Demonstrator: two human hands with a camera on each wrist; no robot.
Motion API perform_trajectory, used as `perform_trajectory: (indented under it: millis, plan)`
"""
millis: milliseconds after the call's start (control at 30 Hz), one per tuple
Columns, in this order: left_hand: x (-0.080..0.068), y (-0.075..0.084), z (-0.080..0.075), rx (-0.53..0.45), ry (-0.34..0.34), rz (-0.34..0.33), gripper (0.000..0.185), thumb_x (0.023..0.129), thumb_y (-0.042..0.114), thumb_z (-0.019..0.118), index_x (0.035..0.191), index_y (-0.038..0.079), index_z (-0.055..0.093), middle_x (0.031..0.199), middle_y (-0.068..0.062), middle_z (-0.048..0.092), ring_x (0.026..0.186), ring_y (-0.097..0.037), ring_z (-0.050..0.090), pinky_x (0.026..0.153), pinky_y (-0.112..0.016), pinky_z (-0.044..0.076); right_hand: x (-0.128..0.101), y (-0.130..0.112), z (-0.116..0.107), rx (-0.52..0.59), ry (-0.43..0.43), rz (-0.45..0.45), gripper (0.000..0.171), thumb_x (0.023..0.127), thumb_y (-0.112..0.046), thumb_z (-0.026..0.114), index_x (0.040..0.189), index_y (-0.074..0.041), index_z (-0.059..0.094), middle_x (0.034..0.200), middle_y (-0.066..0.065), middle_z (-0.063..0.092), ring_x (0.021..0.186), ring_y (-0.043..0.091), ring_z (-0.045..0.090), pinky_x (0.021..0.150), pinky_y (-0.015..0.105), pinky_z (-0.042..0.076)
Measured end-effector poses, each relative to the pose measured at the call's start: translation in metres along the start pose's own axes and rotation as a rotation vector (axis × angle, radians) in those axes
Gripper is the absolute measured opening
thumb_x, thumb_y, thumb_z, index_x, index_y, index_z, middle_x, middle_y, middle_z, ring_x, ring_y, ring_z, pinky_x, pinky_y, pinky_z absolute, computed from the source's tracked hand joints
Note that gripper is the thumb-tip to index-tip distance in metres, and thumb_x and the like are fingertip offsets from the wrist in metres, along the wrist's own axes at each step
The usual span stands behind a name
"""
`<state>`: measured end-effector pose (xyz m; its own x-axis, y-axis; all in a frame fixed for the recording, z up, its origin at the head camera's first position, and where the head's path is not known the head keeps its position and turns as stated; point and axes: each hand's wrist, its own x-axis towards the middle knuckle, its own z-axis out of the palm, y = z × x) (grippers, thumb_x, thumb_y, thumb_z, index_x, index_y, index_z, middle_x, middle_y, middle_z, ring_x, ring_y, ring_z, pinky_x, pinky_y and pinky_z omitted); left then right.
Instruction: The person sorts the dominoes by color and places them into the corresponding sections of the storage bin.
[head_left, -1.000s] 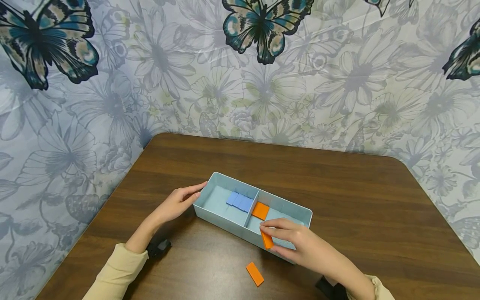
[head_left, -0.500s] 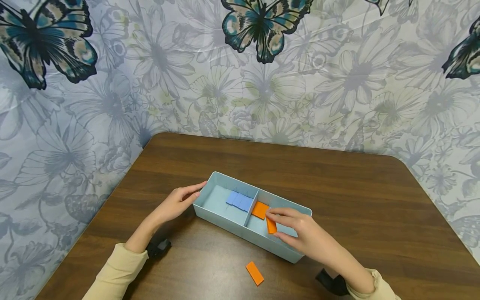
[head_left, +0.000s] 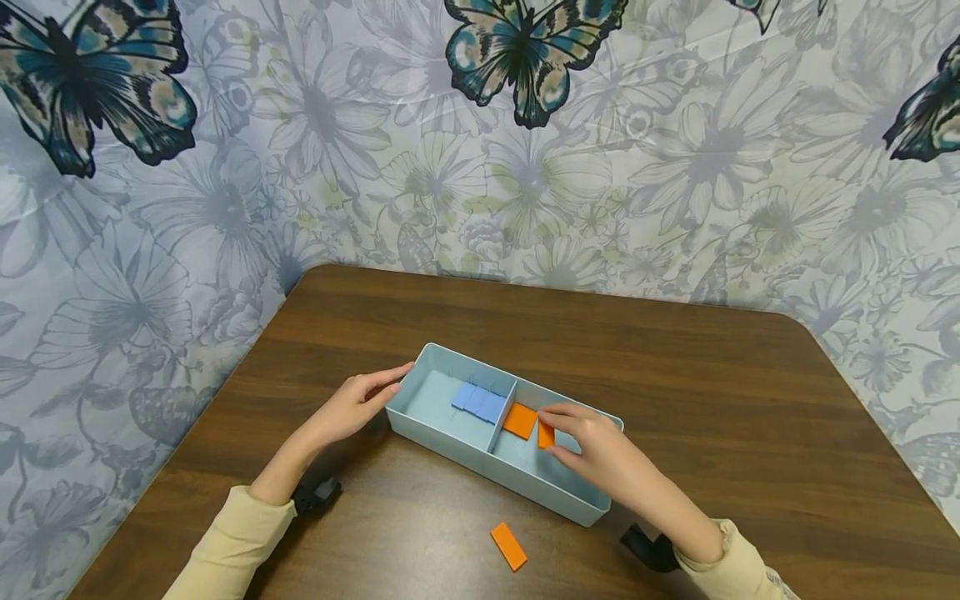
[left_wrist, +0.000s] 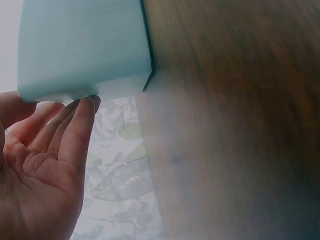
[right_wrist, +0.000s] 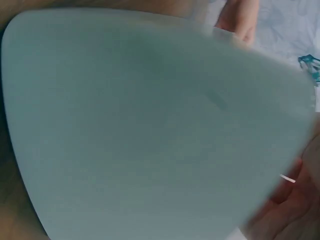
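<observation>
A light blue box [head_left: 450, 446] with a divider [head_left: 503, 417] stands at an angle on the table. Flat blue tiles [head_left: 478, 402] lie side by side in its left compartment. Against the divider, in the right compartment, lies a flat orange piece [head_left: 520, 421], perhaps more than one tile. My right hand [head_left: 600, 446] reaches over the right compartment and pinches an orange tile [head_left: 546, 434] between thumb and fingers, just right of that piece. With fingers extended, my left hand [head_left: 352, 408] touches the box's left end wall [left_wrist: 85, 50]. The box wall hides the right fingertips in the right wrist view.
One loose orange tile [head_left: 508, 547] lies on the wooden table [head_left: 600, 333] in front of the box. Behind the table hangs a flowered cloth [head_left: 525, 192] with butterflies. A black strap with a device [head_left: 318, 497] sits on the left wrist.
My right hand has carried its orange tile from over the box's front wall back and slightly right, into the right compartment. The left hand and the box stay in place.
</observation>
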<state>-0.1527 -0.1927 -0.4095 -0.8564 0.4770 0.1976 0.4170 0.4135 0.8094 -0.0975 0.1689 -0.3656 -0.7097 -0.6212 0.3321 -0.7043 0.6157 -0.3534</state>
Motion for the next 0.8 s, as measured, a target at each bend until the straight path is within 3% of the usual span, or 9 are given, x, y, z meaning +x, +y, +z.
perform_trajectory:
  millis: [400, 800]
  plan:
    - [0.000, 0.000, 0.000, -0.010, -0.002, -0.002, 0.040, 0.098, 0.005, 0.049, 0.136, -0.003, 0.045, 0.137, -0.012, 0.046, 0.124, -0.026, 0.042, 0.096, -0.043, 0.037, 0.007, 0.011, 0.016, -0.045, -0.135, 0.108, 0.035, 0.076, -0.002, 0.076, 0.108, 0.008, 0.066, 0.106, 0.016, 0.064, 0.098, 0.029, 0.060, 0.080, 0.039, 0.050]
    - [-0.001, 0.000, -0.001, -0.009, -0.002, -0.012, 0.040, 0.098, 0.010, 0.049, 0.137, 0.000, 0.045, 0.136, -0.010, 0.046, 0.123, -0.024, 0.043, 0.095, -0.041, 0.039, 0.011, 0.017, 0.028, -0.069, -0.257, 0.140, 0.032, 0.074, -0.001, 0.077, 0.103, 0.008, 0.067, 0.101, 0.017, 0.064, 0.094, 0.031, 0.060, 0.081, 0.041, 0.049]
